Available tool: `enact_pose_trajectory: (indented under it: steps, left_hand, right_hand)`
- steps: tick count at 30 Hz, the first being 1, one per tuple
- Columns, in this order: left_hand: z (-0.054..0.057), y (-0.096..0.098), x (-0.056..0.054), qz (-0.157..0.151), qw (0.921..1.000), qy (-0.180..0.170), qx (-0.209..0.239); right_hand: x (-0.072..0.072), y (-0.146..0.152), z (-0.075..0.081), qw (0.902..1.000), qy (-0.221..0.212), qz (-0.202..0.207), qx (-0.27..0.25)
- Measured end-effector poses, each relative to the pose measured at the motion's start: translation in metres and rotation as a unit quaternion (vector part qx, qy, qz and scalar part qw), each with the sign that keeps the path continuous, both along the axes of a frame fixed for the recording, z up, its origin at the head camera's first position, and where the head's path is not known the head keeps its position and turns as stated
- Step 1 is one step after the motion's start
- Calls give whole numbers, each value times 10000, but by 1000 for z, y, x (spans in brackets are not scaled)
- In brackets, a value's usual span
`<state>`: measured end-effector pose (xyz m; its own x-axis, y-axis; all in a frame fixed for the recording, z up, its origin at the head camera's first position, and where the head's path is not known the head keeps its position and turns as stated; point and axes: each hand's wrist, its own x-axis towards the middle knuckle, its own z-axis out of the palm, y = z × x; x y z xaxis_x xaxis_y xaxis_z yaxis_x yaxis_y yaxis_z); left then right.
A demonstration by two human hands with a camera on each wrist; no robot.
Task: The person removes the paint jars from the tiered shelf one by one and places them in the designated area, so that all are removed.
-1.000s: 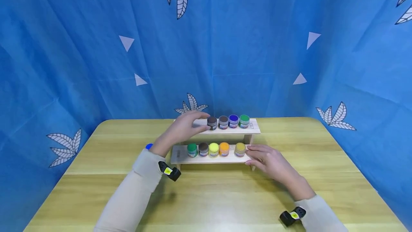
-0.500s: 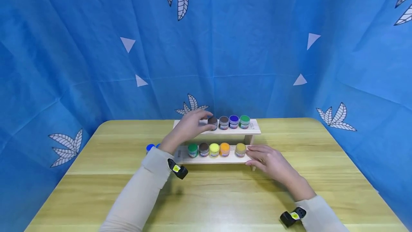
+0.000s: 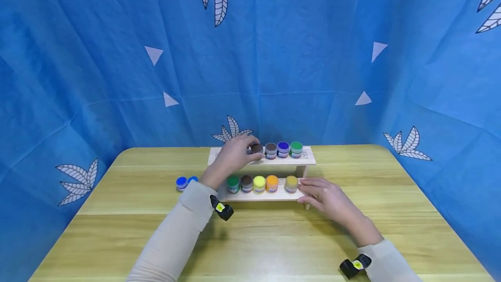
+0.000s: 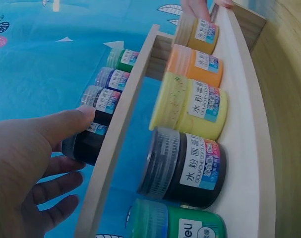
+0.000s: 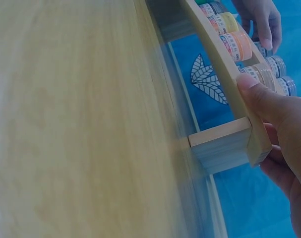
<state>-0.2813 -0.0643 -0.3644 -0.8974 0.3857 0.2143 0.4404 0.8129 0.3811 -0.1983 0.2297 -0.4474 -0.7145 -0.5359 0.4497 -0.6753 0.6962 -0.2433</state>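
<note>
A two-tier wooden rack (image 3: 309, 156) holds small jars of gouache paint. On the upper tier, my left hand (image 3: 231, 156) has its thumb and fingers around the leftmost dark paint jar (image 4: 86, 144). Beside that jar stand another dark jar (image 3: 271, 150), a violet one (image 3: 283, 149) and a green one (image 3: 296, 149). My right hand (image 3: 326, 197) grips the right end of the lower shelf (image 5: 257, 131), thumb on the front edge, close to the ochre jar (image 3: 291, 184). Left of it on that tier are orange (image 3: 272, 183), yellow (image 3: 259, 184), dark (image 3: 246, 183) and green (image 3: 232, 184) jars.
Two blue jars (image 3: 182, 183) stand on the wooden table (image 3: 274, 238), left of the rack and near my left forearm. A blue patterned curtain (image 3: 305, 55) hangs behind the table and along both sides.
My left hand has shifted a little right, its fingers closing in around the leftmost dark jar. The blue jars have come into view past the forearm. My right hand stays on the rack.
</note>
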Motion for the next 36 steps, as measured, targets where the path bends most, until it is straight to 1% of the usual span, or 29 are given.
enact_pose_trajectory:
  steps: [4,7,12,17,20,25,36]
  left_hand:
    - [-1,0,0,-11,9998,-50,170]
    - [-1,-1,1,-61,9998,-102,175]
    - [4,-6,4,-212,9994,-163,228]
    - [9,-16,6,-298,9982,-236,460]
    - [12,-23,7,-314,9976,-256,565]
    - [15,-38,11,-347,9973,-133,631]
    - [15,-83,20,-210,9950,-64,979]
  right_hand:
    - [0,0,0,10000,16,-12,21]
    - [1,1,0,10000,12,-26,57]
    - [2,2,0,10000,-22,-33,78]
    - [1,2,-1,10000,23,-3,52]
    - [1,2,-1,10000,48,-4,48]
    - [1,2,-2,10000,76,-1,38]
    - [-2,2,-8,9991,368,178,-129]
